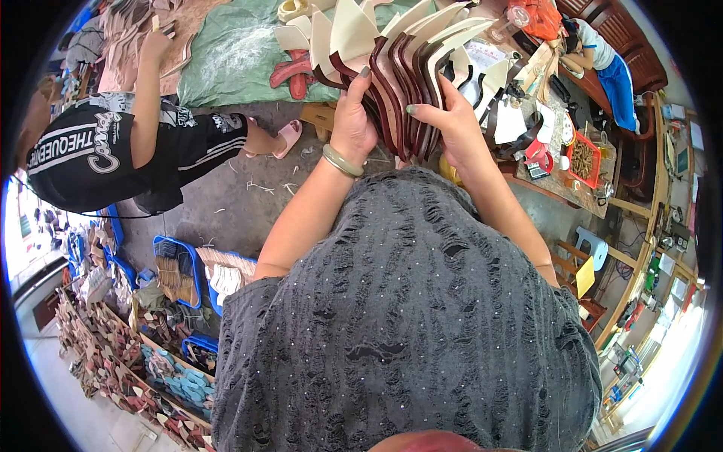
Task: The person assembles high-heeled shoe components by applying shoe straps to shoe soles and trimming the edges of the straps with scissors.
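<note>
Both my hands grip a fanned bundle of shoe uppers (399,83), curved pieces with glossy dark red edges and cream lining that flares out at the top. My left hand (354,124), with a pale bangle at its wrist, closes on the bundle's left side. On the other side my right hand (450,120) is wrapped round the edge, its thumb lying across the front. The bundle is held upright above my lap, at the table's near edge. Red curved pieces (294,73) lie just left of it on a green cloth (237,53).
At left a person in black (90,151) reaches over leather pieces. Another person (602,53) leans on the table at far right. An orange basket (591,147) and a red cup (536,151) stand on the right-hand table. Blue crates (197,280) hold stacked pieces at lower left.
</note>
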The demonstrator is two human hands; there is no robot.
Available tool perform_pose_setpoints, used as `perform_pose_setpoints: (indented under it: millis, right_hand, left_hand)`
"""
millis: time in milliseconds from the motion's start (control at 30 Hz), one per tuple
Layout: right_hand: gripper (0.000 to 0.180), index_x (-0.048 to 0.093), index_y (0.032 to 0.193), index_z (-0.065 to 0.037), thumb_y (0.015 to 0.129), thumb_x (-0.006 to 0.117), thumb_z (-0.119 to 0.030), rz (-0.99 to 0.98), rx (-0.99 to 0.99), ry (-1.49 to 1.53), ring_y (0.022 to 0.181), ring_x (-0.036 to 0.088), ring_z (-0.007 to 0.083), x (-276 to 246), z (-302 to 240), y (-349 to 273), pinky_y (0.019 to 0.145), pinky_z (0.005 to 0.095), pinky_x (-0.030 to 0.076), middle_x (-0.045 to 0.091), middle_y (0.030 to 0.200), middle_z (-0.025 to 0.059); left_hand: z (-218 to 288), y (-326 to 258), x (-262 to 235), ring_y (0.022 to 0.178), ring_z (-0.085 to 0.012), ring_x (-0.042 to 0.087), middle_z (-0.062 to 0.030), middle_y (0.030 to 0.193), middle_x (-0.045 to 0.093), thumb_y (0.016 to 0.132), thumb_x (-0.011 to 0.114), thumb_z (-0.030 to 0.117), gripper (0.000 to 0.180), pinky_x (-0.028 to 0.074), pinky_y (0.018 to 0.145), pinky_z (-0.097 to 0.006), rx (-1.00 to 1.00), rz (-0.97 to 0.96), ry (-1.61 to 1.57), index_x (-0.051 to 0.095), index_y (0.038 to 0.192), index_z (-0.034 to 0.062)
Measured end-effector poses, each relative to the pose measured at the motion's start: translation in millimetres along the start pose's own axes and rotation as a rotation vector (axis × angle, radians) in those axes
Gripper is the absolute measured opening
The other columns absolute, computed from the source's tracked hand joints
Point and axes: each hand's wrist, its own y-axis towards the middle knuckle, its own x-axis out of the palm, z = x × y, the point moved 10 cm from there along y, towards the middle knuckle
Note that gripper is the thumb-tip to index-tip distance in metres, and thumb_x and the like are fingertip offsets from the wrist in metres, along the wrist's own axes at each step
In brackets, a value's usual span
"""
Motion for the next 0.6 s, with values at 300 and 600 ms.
perform_pose_setpoints:
  millis: [300,600]
  right_hand:
    - [0.072,0.036,0.135,0.004,0.071,0.07,-0.003,0.056,-0.175,-0.517,0.106,0.055,0.0172,-7,-14,1,0.093,0.0281,0.042,0.056,0.12,0.0118]
    - [0.074,0.039,0.132,0.004,0.068,0.072,-0.012,0.065,-0.255,-0.517,0.103,0.058,0.0187,7,-24,3,0.089,0.0288,0.045,0.06,0.113,0.0146]
  left_hand:
    - [11,-12,15,0.108,-0.0213,0.056,-0.0078,0.121,0.056,0.091,0.058,0.029,0.043,0.046,0.093,-0.038,0.064,-0.001,0.158,0.047,0.125,0.0054]
    - [1,-17,7,0.109,-0.0212,0.056,-0.0073,0.121,0.057,0.089,0.059,0.038,0.05,0.046,0.093,-0.037,-0.02,-0.037,0.09,0.047,0.127,0.007]
